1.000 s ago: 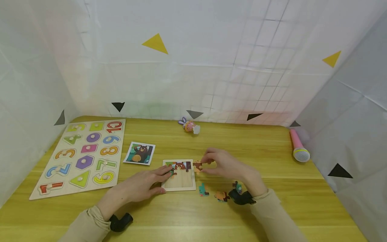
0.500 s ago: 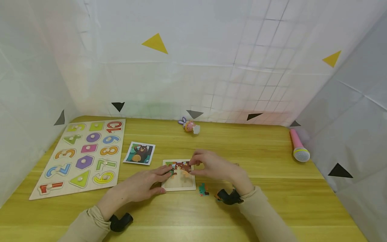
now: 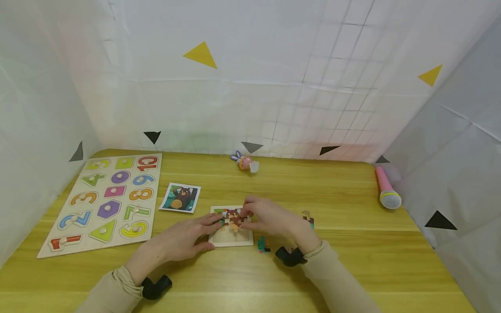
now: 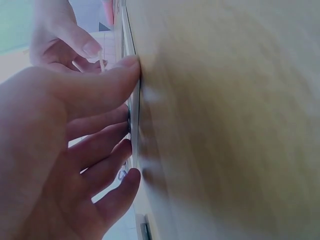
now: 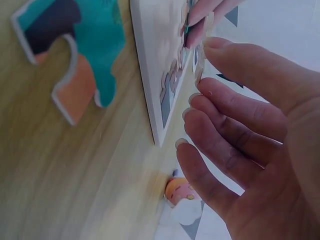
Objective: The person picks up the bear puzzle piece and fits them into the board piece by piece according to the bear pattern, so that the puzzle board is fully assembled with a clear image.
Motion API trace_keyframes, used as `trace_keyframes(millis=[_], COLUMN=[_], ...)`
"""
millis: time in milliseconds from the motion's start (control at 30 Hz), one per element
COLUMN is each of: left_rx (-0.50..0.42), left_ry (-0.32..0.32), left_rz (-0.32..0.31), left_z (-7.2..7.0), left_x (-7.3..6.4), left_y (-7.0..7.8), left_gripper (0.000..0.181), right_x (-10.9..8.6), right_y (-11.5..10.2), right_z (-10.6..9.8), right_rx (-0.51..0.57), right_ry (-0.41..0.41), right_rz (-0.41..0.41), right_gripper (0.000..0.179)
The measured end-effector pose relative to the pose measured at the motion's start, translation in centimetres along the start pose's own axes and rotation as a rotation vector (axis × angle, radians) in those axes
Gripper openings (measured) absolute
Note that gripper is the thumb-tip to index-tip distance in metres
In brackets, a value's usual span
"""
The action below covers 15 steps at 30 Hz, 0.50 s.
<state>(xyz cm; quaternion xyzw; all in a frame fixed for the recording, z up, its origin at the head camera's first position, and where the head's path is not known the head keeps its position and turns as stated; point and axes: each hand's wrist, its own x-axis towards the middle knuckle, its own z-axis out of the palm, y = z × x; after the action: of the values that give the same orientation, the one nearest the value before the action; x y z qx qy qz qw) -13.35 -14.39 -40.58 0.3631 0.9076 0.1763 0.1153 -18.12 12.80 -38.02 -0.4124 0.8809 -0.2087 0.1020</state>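
My left hand point(image 3: 184, 239) lies over the left side of a small wooden puzzle tray point(image 3: 235, 244), fingers stretched onto the pieces and thumb by the near left corner. Bear-picture pieces fill part of the tray's upper area. Above the tray, my right hand point(image 3: 270, 217) pinches a jigsaw piece point(image 5: 201, 65) between thumb and index finger. That piece shows brown and tan in the head view and is tilted edge-on in the right wrist view. A teal loose piece point(image 3: 263, 245) lies just right of the tray. Another piece point(image 3: 308, 218) lies beyond my right wrist.
A bear picture card point(image 3: 181, 198) lies behind and left of the tray. Farther left is a number-and-shape peg board point(image 3: 113, 204). A small bunny-eared toy point(image 3: 245, 164) sits near the back wall, and a pink toy microphone point(image 3: 385, 189) at the right.
My right hand has carried the jigsaw piece leftward from beside the tray to over it. The piece beyond my right wrist has come into view. My left hand stays in place.
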Motion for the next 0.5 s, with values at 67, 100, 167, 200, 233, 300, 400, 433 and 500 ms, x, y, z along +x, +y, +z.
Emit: trace_keyframes(millis=[67,100,167,200,233,300,400,433,500], left_rx=[-0.001,0.001,0.007,0.011,0.015,0.025,0.045,0.047,0.057], left_ry=[0.001,0.002,0.006,0.008,0.012,0.016,0.025,0.027,0.026], left_rz=[-0.002,-0.002,-0.001,-0.001,-0.001,-0.001,0.012,0.017,0.032], left_z=[0.0,0.0,0.0,0.0,0.0,0.1,0.1,0.1,0.1], left_x=[0.0,0.0,0.0,0.0,0.0,0.1,0.2,0.2,0.2], left_y=[0.0,0.0,0.0,0.0,0.0,0.1,0.1,0.2,0.2], left_gripper=[0.061,0.061,0.06,0.06,0.06,0.06,0.059,0.059,0.059], right_x=[0.3,0.4,0.7,0.8,0.9,1.1,1.2,1.3,1.4], right_y=[-0.1,0.0,-0.2,-0.3,-0.3,-0.3,-0.2,-0.1,-0.1], right_z=[0.1,0.3,0.4,0.4,0.5,0.7,1.0,1.1,1.3], right_rx=[-0.007,-0.013,-0.019,-0.025,-0.029,-0.035,-0.046,-0.05,-0.059], right_ry=[-0.002,0.0,-0.006,-0.007,-0.011,-0.021,-0.029,-0.03,-0.03], right_rz=[-0.012,-0.02,-0.019,-0.022,-0.023,-0.017,-0.004,-0.003,-0.002], right_gripper=[0.021,0.02,0.02,0.019,0.018,0.017,0.016,0.016,0.015])
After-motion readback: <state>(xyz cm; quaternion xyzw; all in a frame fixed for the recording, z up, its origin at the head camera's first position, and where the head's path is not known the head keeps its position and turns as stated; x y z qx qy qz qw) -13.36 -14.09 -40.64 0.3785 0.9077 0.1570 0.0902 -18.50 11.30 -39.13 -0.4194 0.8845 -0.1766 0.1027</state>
